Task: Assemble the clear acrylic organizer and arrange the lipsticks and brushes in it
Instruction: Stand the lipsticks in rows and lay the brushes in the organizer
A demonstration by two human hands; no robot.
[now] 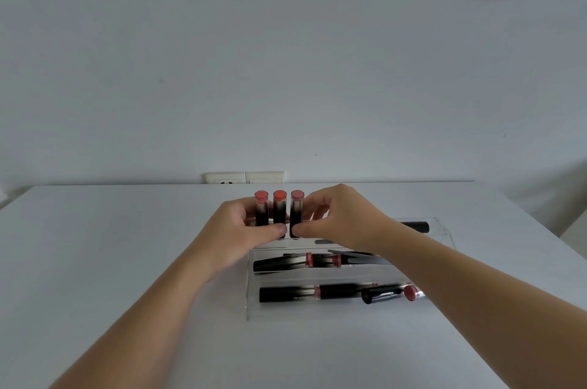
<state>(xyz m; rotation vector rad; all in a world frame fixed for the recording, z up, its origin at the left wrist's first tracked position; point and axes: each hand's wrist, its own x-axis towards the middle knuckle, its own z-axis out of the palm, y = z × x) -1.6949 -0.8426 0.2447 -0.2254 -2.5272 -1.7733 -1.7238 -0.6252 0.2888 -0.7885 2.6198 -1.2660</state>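
A clear acrylic organizer (251, 293) sits on the white table. Three lipsticks stand upright in its back row: the left one (261, 207), the middle one (279, 207) and the right one (296, 207), all with pink or coral tops. My left hand (241, 230) curls around the left and middle lipsticks, its thumb at their base. My right hand (336, 220) pinches the right lipstick near its base. Several more lipsticks (287, 293) and dark brushes (279, 263) lie flat in the front trays. A black tube (416, 226) lies behind my right wrist.
The white table (111, 245) meets a white wall with a power socket (244, 178) just behind the organizer. Open table surface lies to the left and in front of the organizer.
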